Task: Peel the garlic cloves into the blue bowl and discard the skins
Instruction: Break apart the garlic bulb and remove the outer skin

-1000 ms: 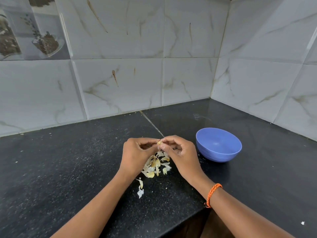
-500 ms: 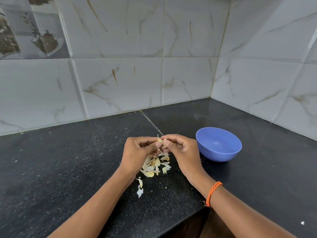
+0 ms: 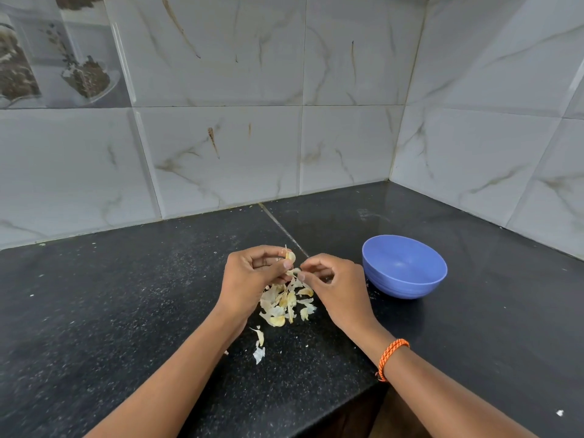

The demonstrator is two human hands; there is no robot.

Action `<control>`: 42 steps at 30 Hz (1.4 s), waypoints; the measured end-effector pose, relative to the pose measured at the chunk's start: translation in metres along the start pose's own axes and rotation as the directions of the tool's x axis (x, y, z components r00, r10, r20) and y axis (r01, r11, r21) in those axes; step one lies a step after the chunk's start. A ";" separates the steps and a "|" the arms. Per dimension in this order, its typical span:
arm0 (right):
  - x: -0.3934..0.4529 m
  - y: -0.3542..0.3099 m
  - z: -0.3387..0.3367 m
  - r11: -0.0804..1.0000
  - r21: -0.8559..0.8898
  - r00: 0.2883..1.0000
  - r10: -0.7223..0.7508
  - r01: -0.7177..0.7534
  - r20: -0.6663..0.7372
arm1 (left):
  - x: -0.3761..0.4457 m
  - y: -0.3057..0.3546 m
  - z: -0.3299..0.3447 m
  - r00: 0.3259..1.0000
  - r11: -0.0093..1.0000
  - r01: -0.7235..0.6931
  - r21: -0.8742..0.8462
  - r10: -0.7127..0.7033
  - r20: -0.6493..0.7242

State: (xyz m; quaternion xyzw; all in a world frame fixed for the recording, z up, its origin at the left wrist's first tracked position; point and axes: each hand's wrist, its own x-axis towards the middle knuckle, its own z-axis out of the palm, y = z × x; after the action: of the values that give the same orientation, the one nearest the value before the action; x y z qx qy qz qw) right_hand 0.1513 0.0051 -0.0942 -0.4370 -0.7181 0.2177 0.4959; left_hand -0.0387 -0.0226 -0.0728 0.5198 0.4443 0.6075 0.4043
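We are holding a garlic clove [image 3: 289, 257] just above the middle of the frame, over the bench [image 3: 126, 311], and we are working the skin off it. The clove is standing roughly upright in the left hand [image 3: 249, 276], its pointed tip toward the top of the frame, with a strip of skin [image 3: 293, 272] hanging from its lower end toward the right hand [image 3: 335, 286]. The left grip is curled closed around the clove, thumb and fingertips pinching it. The right grip is drawn together too, thumb and forefinger pinching the loose end of that strip, the other fingers curled under; how much skin is left on the clove is too small to tell.

The blue bowl [image 3: 404, 267] is sitting at centre right of the frame, just beyond the right hand's knuckles and apart from them. We are judging that the drop turns on this: the bowl lies to the right of the clove, across the right hand, so the right hand is the nearer one while the left is the one holding the clove. No cloves are visible on the part of the bowl's inside that we see.

Directly below the hands, a pile of skins [image 3: 284, 303] is lying on the bench, with a couple of stray flakes [image 3: 259, 346] trailing toward the lower centre. These are not yet discarded.
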 end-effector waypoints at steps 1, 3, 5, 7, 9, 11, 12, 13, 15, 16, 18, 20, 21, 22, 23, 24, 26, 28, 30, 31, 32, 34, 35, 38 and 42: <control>0.000 0.000 0.000 0.997 -0.063 0.999 -0.036 0.035 -0.017 | 0.000 0.000 0.000 1.000 1.000 0.005 0.004 -0.005 0.001; 0.001 -0.002 -0.002 0.993 -0.086 0.994 -0.088 0.082 -0.065 | 0.000 -0.001 0.001 1.000 1.000 0.008 0.007 -0.008 0.005; 0.001 -0.006 -0.005 0.995 0.049 0.995 -0.087 0.089 -0.053 | 0.000 -0.001 0.002 1.000 1.000 0.002 0.018 -0.002 0.018; 0.001 -0.013 -0.006 0.971 0.238 0.999 -0.044 0.036 0.029 | -0.002 0.000 0.004 0.999 0.999 -0.007 0.032 0.006 0.037; 0.000 -0.018 -0.005 0.930 0.366 0.996 -0.008 -0.024 0.086 | -0.003 0.002 0.005 0.999 0.999 -0.008 0.042 0.006 0.047; -0.001 -0.019 -0.005 0.903 0.426 0.995 0.011 -0.053 0.101 | -0.005 0.004 0.005 0.998 0.999 -0.006 0.049 0.003 0.061; -0.002 -0.019 -0.005 0.895 0.442 0.995 0.018 -0.061 0.101 | -0.005 0.004 0.005 0.997 0.999 -0.004 0.046 0.001 0.071; -0.002 -0.019 -0.005 0.886 0.459 0.995 0.024 -0.067 0.099 | -0.006 0.005 0.005 0.997 0.999 -0.004 0.040 0.001 0.081; -0.003 -0.019 -0.005 0.866 0.494 0.995 0.036 -0.077 0.092 | -0.007 0.007 0.006 0.996 1.000 -0.008 0.029 0.005 0.094; -0.003 -0.018 -0.005 0.862 0.501 0.995 0.040 -0.079 0.089 | -0.007 0.008 0.006 0.995 0.999 -0.011 0.030 0.008 0.098; -0.003 -0.017 -0.005 0.866 0.494 0.996 0.041 -0.076 0.081 | -0.006 0.009 0.006 0.994 0.999 -0.010 0.031 0.007 0.105; -0.003 -0.017 -0.003 0.868 0.491 0.997 0.041 -0.072 0.072 | -0.006 0.010 0.005 0.994 1.000 0.006 0.018 -0.008 0.108; -0.004 -0.017 -0.001 0.869 0.491 0.997 0.038 -0.066 0.067 | -0.006 0.010 0.005 0.994 1.000 0.011 0.008 -0.012 0.106; -0.004 -0.017 0.000 0.871 0.487 0.998 0.033 -0.059 0.062 | -0.006 0.009 0.004 0.994 1.000 0.016 -0.002 -0.015 0.104; -0.005 -0.016 0.001 0.876 0.479 0.998 0.029 -0.054 0.060 | -0.007 0.008 0.004 0.994 1.000 0.022 -0.013 -0.020 0.104; -0.005 -0.016 0.002 0.880 0.471 0.998 0.029 -0.053 0.058 | -0.007 0.008 0.004 0.994 0.999 0.030 -0.022 -0.027 0.105; -0.005 -0.014 0.003 0.886 0.461 0.998 0.033 -0.052 0.049 | -0.008 0.007 0.004 0.993 0.998 0.049 -0.042 -0.044 0.109; -0.004 -0.014 0.003 0.888 0.458 0.999 0.029 -0.043 0.038 | -0.009 0.007 0.004 0.991 0.995 0.072 -0.074 -0.063 0.120; -0.003 -0.014 0.002 0.882 0.470 0.999 0.027 -0.039 0.032 | -0.008 0.007 0.004 0.989 0.991 0.089 -0.100 -0.076 0.126; -0.003 -0.015 0.001 0.878 0.478 0.999 0.031 -0.043 0.033 | -0.008 0.007 0.004 0.989 0.990 0.093 -0.107 -0.079 0.128; -0.002 -0.015 0.001 0.876 0.480 0.999 0.038 -0.051 0.036 | -0.007 0.006 0.004 0.989 0.989 0.095 -0.111 -0.081 0.127; -0.002 -0.014 0.000 0.882 0.467 0.998 0.044 -0.055 0.035 | -0.006 0.005 0.005 0.990 0.990 0.090 -0.109 -0.077 0.118; -0.002 -0.013 -0.001 0.889 0.454 0.999 0.043 -0.053 0.031 | -0.006 0.004 0.005 0.991 0.991 0.084 -0.104 -0.072 0.110; -0.003 -0.010 -0.001 0.942 0.333 0.999 0.039 -0.039 0.004 | -0.003 0.002 0.003 0.997 0.998 0.037 -0.048 -0.033 0.075; -0.002 -0.006 -0.001 0.992 0.120 0.999 0.038 -0.037 -0.004 | -0.001 -0.002 -0.002 1.000 1.000 0.020 0.024 -0.021 0.023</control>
State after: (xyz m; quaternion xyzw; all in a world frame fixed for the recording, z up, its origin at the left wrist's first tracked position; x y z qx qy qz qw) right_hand 0.1500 0.0005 -0.0907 -0.4205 -0.6939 0.2685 0.5193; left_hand -0.0408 -0.0229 -0.0746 0.5270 0.4519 0.5918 0.4096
